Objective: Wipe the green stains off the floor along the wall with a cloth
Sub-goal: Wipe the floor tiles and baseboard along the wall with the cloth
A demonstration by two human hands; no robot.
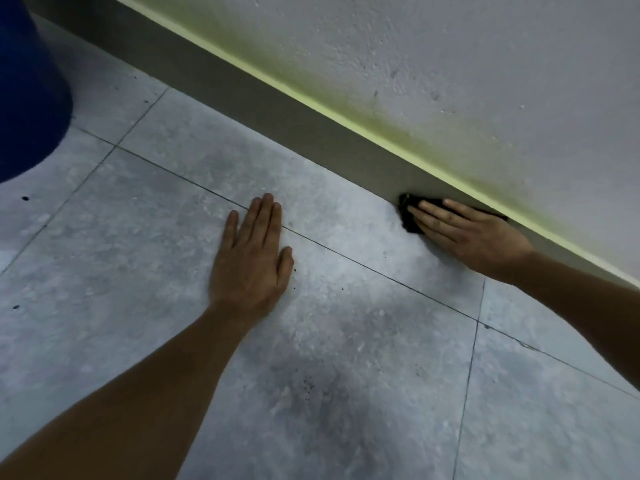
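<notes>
I see two bare forearms reaching in from the bottom and right edges, with no sleeve showing on either. The left hand (251, 258) wears no glove, ring or watch that I can make out. The right hand (474, 233) is equally bare, with faint dark smudges on its fingers (433, 216).

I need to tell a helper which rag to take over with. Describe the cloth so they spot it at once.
Follow the grey skirting below the green-stained wall down to the floor. There the right hand presses flat on the cloth: small, crumpled, black, the only dark thing there.
</notes>
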